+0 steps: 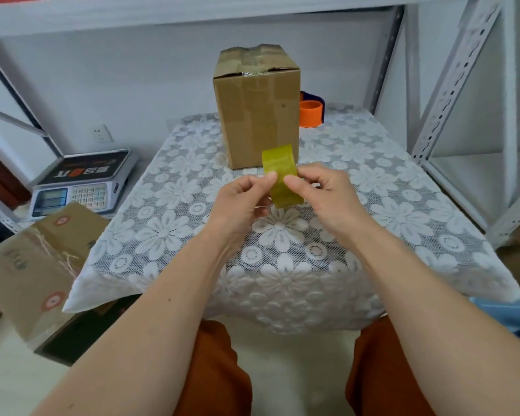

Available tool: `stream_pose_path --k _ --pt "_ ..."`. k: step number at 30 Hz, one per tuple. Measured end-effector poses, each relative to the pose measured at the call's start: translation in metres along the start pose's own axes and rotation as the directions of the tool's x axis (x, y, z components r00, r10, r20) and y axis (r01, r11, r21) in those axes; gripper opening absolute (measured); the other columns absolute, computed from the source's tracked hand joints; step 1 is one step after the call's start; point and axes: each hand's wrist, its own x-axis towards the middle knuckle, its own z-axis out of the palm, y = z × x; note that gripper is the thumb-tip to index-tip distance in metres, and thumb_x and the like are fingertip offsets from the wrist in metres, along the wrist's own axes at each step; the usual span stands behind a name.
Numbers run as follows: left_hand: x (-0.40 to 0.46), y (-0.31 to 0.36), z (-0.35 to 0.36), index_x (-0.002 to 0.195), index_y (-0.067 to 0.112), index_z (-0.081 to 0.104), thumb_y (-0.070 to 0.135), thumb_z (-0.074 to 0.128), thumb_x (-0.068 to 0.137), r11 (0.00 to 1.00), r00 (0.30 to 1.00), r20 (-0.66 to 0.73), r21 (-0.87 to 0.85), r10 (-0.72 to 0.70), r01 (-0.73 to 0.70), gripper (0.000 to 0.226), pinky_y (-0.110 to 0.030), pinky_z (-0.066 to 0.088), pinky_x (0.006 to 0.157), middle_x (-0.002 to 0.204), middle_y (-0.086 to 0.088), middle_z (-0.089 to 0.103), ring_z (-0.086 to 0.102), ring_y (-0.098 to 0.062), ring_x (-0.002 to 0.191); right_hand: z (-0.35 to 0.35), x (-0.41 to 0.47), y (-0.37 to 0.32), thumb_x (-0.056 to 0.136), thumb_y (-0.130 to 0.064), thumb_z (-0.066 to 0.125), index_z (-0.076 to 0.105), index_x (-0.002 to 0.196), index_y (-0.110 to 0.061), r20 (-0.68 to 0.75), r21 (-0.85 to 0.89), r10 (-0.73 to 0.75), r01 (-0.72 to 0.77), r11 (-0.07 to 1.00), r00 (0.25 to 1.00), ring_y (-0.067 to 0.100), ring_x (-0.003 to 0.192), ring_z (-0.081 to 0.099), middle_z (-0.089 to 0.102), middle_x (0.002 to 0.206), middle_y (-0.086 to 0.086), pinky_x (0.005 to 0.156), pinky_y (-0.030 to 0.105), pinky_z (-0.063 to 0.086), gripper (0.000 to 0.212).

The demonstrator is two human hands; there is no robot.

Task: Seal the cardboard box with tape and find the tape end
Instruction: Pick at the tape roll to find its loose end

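A tall cardboard box (pixel 257 106) stands upright at the far middle of the table, with clear tape across its closed top flaps and down its front. Just in front of it, above the table, I hold a yellowish roll of tape (pixel 280 174) on edge between both hands. My left hand (pixel 243 198) pinches the roll's left side with thumb and fingertips. My right hand (pixel 324 193) grips its right side, thumb on the outer face. No loose tape end is visible.
The table carries a white lace floral cloth (pixel 282 265). An orange and dark tape dispenser (pixel 311 111) sits behind the box at right. A weighing scale (pixel 81 184) and a printed carton (pixel 39 265) lie at left. White metal shelving (pixel 451 85) rises at right.
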Motion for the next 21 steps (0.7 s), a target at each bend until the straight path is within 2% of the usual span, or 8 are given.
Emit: stream_pose_path --k 3,8,10,12,14,16,18,21 --pt "-0.0008 0.0013 -0.0024 0.072 0.012 0.057 0.031 0.069 0.084 0.997 0.999 -0.019 -0.059 -0.041 0.04 0.025 -0.019 0.043 0.051 0.066 -0.004 0.056 0.048 -0.01 0.053 0.0057 -0.0017 -0.0015 0.087 -0.015 0.066 0.072 0.087 -0.023 0.019 -0.038 -0.043 0.044 0.998 0.999 0.016 0.079 0.05 0.055 0.085 0.011 0.078 0.031 0.046 0.011" --pt "-0.0019 0.0025 -0.0024 0.077 0.009 0.064 0.033 0.071 0.082 0.983 0.993 -0.068 -0.165 -0.096 0.084 0.025 -0.017 0.044 0.046 0.063 -0.002 0.054 0.046 -0.008 0.049 0.0116 -0.0058 -0.0025 0.084 -0.011 0.068 0.063 0.069 -0.029 0.037 -0.116 -0.073 0.077 0.99 0.997 0.007 0.075 0.049 0.053 0.086 0.004 0.068 0.009 0.038 0.024" --pt "-0.0013 0.0014 -0.0022 0.076 0.008 0.066 0.027 0.07 0.083 0.984 0.995 -0.059 -0.161 -0.086 0.076 0.021 -0.017 0.046 0.049 0.061 -0.003 0.053 0.047 -0.008 0.049 0.0097 -0.0053 -0.0009 0.083 -0.009 0.068 0.068 0.077 -0.026 0.018 -0.12 -0.069 0.07 0.99 0.997 0.006 0.076 0.053 0.057 0.087 0.003 0.069 0.01 0.04 0.018" --pt "-0.0002 -0.0001 -0.002 0.075 0.006 0.066 0.018 0.07 0.083 0.985 0.997 -0.04 -0.158 -0.069 0.062 0.015 -0.017 0.048 0.052 0.061 -0.003 0.054 0.05 -0.007 0.052 0.007 -0.0047 0.0012 0.083 -0.009 0.068 0.073 0.09 -0.022 -0.003 -0.086 -0.034 0.033 0.996 0.999 0.011 0.081 0.062 0.067 0.091 0.005 0.074 0.018 0.048 0.015" --pt "0.0004 -0.001 -0.0021 0.075 0.006 0.066 0.01 0.069 0.082 0.985 0.998 -0.02 -0.169 -0.051 0.047 0.009 -0.017 0.05 0.053 0.061 -0.003 0.058 0.053 -0.007 0.054 0.0056 -0.0059 0.0008 0.084 -0.008 0.067 0.074 0.094 -0.021 -0.015 -0.011 0.019 -0.019 1.0 1.0 0.004 0.079 0.066 0.072 0.087 -0.002 0.071 0.016 0.05 0.018" --pt "0.0001 -0.0012 -0.0025 0.077 0.005 0.066 0.004 0.068 0.082 0.985 1.0 0.006 -0.169 -0.03 0.031 0.006 -0.017 0.052 0.055 0.066 -0.003 0.064 0.058 -0.008 0.056 0.0055 -0.007 -0.0005 0.084 -0.009 0.067 0.073 0.091 -0.023 -0.033 0.039 0.045 -0.043 0.998 0.998 -0.006 0.069 0.064 0.072 0.079 -0.01 0.062 0.009 0.046 0.017" --pt "-0.0015 -0.0007 -0.0026 0.084 0.002 0.068 -0.002 0.067 0.081 0.987 0.999 0.047 -0.16 -0.014 0.021 0.005 -0.017 0.054 0.062 0.078 -0.006 0.069 0.064 -0.011 0.066 0.0048 -0.0076 -0.0015 0.084 -0.011 0.068 0.073 0.085 -0.023 -0.07 0.069 0.072 -0.067 0.995 0.995 -0.009 0.061 0.061 0.07 0.07 -0.015 0.059 0.007 0.045 0.013" --pt "-0.0037 -0.002 -0.0026 0.095 0.0 0.067 -0.007 0.069 0.076 0.995 0.997 0.081 -0.097 0.005 0.003 0.02 -0.02 0.056 0.068 0.087 -0.011 0.068 0.067 -0.016 0.076 0.0031 -0.0077 -0.0033 0.084 -0.015 0.069 0.073 0.079 -0.021 -0.111 0.109 0.129 -0.117 0.987 0.985 -0.009 0.053 0.058 0.069 0.062 -0.015 0.056 0.007 0.044 0.009"
